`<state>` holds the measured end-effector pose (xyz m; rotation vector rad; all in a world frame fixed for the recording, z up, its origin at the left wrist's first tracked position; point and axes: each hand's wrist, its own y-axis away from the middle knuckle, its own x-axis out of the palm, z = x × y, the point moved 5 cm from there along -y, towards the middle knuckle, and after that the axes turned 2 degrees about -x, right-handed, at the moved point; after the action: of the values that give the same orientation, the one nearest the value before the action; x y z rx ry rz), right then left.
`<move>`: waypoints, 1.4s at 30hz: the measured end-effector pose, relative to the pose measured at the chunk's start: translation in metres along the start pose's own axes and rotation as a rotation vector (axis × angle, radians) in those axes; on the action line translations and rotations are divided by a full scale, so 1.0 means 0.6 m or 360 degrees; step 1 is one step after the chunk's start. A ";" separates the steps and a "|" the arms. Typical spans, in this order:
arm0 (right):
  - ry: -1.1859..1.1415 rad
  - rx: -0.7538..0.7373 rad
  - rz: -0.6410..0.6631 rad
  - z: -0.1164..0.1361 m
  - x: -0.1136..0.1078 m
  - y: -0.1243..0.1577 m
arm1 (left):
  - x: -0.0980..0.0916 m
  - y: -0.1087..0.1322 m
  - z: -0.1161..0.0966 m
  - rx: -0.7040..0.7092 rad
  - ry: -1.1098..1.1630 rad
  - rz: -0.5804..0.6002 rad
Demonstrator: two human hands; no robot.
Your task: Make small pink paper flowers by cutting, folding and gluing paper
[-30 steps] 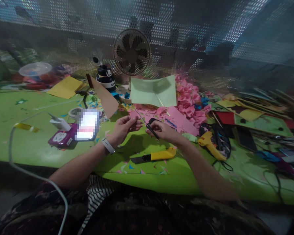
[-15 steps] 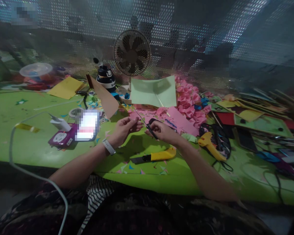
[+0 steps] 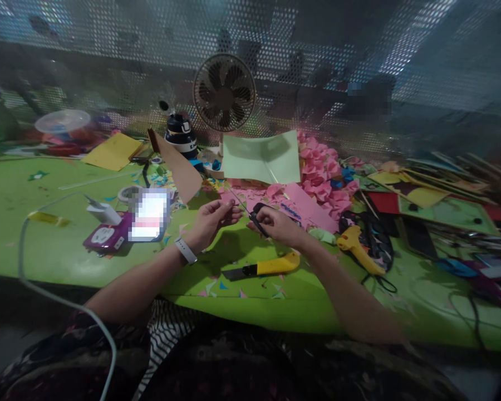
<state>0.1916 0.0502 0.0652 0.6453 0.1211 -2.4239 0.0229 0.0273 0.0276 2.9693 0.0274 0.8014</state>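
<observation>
My right hand (image 3: 281,227) is closed round the black handles of a pair of scissors (image 3: 258,223), whose thin blades point up and to the left. Close beside the blades, my left hand (image 3: 212,223) has its thumb and forefinger pinched together. Whatever those fingers hold, if anything, is too small to make out. Both hands hover over the green table (image 3: 242,303). Below them lies a yellow utility knife (image 3: 278,265) with its blade to the left. Pink paper (image 3: 311,207) and small pink scraps lie just beyond the hands.
A lit phone (image 3: 149,216) and a purple power strip (image 3: 106,236) with a white cable lie left. A yellow glue gun (image 3: 357,248) rests right. Behind stand a fan (image 3: 224,94), a dark bottle (image 3: 181,136), pale green paper (image 3: 261,156) and piled pink paper flowers (image 3: 323,172).
</observation>
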 end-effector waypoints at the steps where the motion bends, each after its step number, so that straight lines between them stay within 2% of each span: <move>1: 0.0002 -0.0004 -0.0005 0.001 0.000 0.000 | 0.000 0.000 0.000 0.0007 -0.0002 -0.0011; 6: -0.0011 0.0023 -0.0018 -0.004 -0.001 0.000 | -0.003 -0.003 -0.002 0.0021 -0.0031 -0.0026; 15: 0.0034 0.0009 -0.0047 -0.005 -0.008 -0.002 | -0.003 -0.006 -0.004 -0.0019 -0.0101 0.0077; 23: -0.0014 0.0033 -0.0010 -0.012 -0.008 -0.001 | -0.008 -0.007 -0.006 0.0021 -0.0118 0.0002; 31: 0.0013 0.0007 0.0007 -0.016 -0.012 -0.004 | -0.009 -0.013 -0.002 0.0001 -0.0202 0.0109; 38: -0.0030 0.0038 -0.0003 -0.009 -0.011 -0.001 | -0.018 -0.014 -0.005 0.0051 -0.0265 -0.0034; 42: -0.0027 0.0087 0.0046 -0.007 -0.010 0.001 | -0.015 -0.017 -0.005 0.0065 -0.0261 0.0043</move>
<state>0.1979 0.0538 0.0641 0.6459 0.0385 -2.4114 0.0133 0.0373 0.0250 3.0696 -0.0045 0.5638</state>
